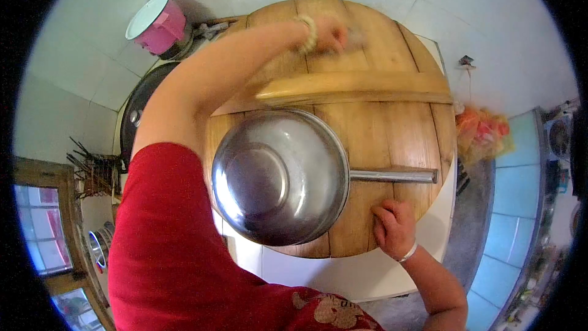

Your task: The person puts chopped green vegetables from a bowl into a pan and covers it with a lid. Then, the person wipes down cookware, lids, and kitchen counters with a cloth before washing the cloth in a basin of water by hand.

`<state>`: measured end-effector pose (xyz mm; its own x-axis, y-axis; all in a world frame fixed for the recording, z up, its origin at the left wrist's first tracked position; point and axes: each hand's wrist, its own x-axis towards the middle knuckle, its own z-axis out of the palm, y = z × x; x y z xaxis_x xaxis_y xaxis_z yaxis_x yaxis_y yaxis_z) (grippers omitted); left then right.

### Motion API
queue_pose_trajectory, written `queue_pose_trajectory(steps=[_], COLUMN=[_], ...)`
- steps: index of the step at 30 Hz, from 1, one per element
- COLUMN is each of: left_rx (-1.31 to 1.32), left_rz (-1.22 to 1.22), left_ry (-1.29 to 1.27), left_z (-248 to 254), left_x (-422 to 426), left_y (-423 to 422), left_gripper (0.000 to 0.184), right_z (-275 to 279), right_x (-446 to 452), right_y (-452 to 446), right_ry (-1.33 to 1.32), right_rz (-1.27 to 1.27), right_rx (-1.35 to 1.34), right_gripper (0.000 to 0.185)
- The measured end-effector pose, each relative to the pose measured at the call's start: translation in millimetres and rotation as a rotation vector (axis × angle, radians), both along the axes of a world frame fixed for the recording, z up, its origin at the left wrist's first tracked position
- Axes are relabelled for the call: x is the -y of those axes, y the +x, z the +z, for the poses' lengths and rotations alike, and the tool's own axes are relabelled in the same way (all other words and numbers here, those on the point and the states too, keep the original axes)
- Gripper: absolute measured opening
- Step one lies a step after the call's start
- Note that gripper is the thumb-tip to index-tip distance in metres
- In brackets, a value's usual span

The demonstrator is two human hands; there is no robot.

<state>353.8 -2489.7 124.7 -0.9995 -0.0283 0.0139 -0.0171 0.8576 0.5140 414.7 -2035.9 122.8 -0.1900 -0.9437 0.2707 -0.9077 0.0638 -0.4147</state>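
Presently, the deep round pan of shiny steel (278,175) rests on the large round lid of brown wooden planks (389,132), and its long handle points to the right. Beyond the pan, a raised wooden bar (367,87) crosses the lid. The left hand (329,34), wearing a pale beaded bracelet (309,34), is over the far part of the lid; it is blurred, so I cannot tell whether its fingers pinch the small greyish thing (355,38) beside them. The right hand (395,228) is at the near right edge of the lid, below the handle, with its fingers curled inward and close together. A pink pot with pale inside (163,28) stands at the upper left.
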Motion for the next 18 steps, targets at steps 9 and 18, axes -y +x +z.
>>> queue_pose_trajectory(steps=[9,18], left_rx=[0.168,0.033], left_rz=[0.489,0.055], left_ry=[-0.401,-0.317], left_z=[-2,16], left_x=[143,-82], left_y=[27,-132], left_gripper=[0.023,0.01], right_z=[2,-2], right_x=[1,-4], right_y=[-2,-7], right_ry=[-0.039,-0.024], right_rz=[0.006,0.046], right_rx=[0.046,0.057], right_gripper=[0.029,0.027])
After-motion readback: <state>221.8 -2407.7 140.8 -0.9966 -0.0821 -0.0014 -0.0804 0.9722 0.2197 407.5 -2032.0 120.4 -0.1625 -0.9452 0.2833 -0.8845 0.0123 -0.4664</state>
